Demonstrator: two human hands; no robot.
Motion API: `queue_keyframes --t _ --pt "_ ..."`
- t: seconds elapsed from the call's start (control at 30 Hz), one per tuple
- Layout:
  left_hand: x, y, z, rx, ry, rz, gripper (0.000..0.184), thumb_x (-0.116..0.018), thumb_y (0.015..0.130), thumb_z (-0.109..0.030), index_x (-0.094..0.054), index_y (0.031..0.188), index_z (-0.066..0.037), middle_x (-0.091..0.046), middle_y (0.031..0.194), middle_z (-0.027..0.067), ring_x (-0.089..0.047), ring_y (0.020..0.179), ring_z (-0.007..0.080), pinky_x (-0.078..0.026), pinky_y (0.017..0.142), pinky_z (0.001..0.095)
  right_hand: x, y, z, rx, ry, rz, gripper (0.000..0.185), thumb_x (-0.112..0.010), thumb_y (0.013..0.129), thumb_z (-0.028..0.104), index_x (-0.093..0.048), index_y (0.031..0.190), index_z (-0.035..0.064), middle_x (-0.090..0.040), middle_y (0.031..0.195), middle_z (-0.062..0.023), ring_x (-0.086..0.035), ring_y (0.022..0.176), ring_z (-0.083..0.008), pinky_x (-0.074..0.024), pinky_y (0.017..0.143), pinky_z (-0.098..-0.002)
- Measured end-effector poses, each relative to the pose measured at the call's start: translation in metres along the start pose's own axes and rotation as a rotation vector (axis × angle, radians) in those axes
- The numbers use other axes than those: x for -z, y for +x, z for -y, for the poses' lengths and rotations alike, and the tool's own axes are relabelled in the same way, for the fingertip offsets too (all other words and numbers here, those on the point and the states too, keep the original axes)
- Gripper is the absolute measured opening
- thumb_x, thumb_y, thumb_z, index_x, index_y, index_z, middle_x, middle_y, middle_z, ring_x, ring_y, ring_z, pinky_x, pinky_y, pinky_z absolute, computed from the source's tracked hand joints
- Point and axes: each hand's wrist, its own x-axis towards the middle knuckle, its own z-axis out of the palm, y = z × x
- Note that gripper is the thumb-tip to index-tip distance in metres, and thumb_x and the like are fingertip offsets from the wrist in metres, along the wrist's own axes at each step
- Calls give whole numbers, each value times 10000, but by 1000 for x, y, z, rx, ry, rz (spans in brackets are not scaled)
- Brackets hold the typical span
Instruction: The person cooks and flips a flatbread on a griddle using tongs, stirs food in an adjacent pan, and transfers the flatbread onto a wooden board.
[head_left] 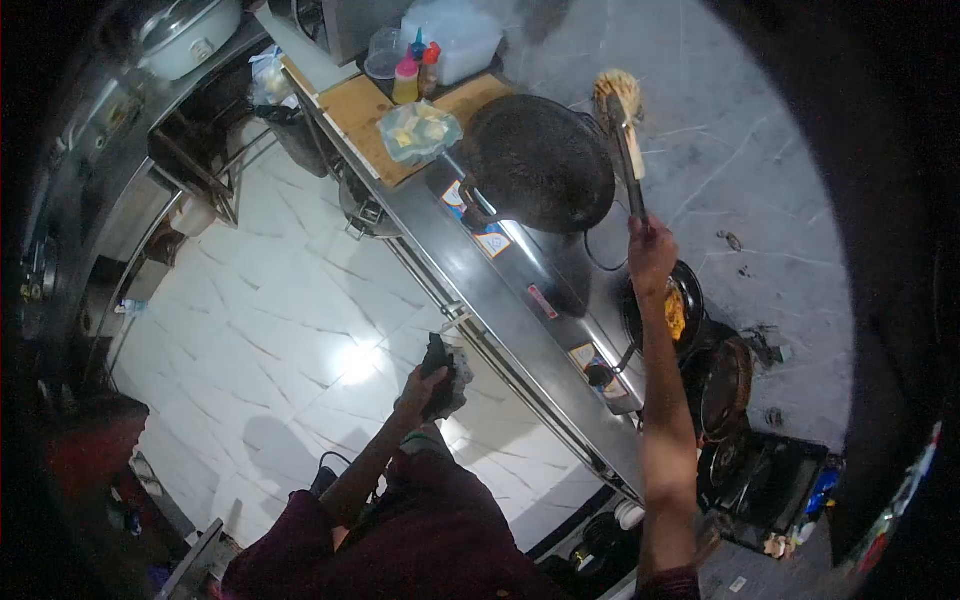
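Observation:
My right hand (652, 255) is closed around the dark handle of a long utensil (632, 170), stretched out past the stove toward the wall. The utensil's far end overlaps a pale bristled brush (622, 92), so its head is hard to make out. Under my right forearm sits a black pan (688, 275) with orange-yellow food (674, 312) in it. A large dark wok (540, 160) rests on the stove to the left of that hand. Lower down, my left hand (422, 390) grips a bunched dark and grey cloth (447, 385) over the floor.
The steel stove (470, 262) runs diagonally along the grey marbled wall. Beyond the wok, a plastic bag (420, 132), squeeze bottles (406, 80) and a translucent tub (460, 40) stand on a board. Dark pans (724, 390) and a black tray (770, 485) lie at lower right.

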Motion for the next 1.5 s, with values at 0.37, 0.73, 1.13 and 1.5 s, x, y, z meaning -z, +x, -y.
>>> queue_keyframes --t 0.37,0.73,1.13,1.5 --pt "18 24 28 3 86 -95 436 -677 840 -292 -539 1147 -14 -620 986 101 -636 783 205 -551 675 324 28 -48 -1 198 -778 257 461 -553 877 199 -461 1327 156 -600 992 -149 -639 831 -351 -537 669 -450" --pt "22 47 62 -69 33 -6 410 -689 834 -292 -554 1083 3 -623 843 57 -620 725 174 -532 644 315 13 -54 -4 180 -743 286 562 -527 884 241 -346 1410 160 -577 1029 -123 -642 817 -317 -538 612 -445" --pt "23 47 67 20 1 -55 539 -721 810 -225 -435 1215 -13 -574 1002 111 -603 835 202 -534 707 347 11 -24 -22 447 -802 193 622 -524 812 87 -345 1407 116 -569 1009 -108 -650 755 -272 -559 579 -371" --pt "18 45 67 -32 105 -36 437 -710 815 -268 -521 1123 -22 -603 939 75 -612 794 167 -531 693 321 2 -24 -35 539 -768 188 405 -495 914 216 -473 1304 108 -616 932 -112 -643 673 -267 -517 561 -407"
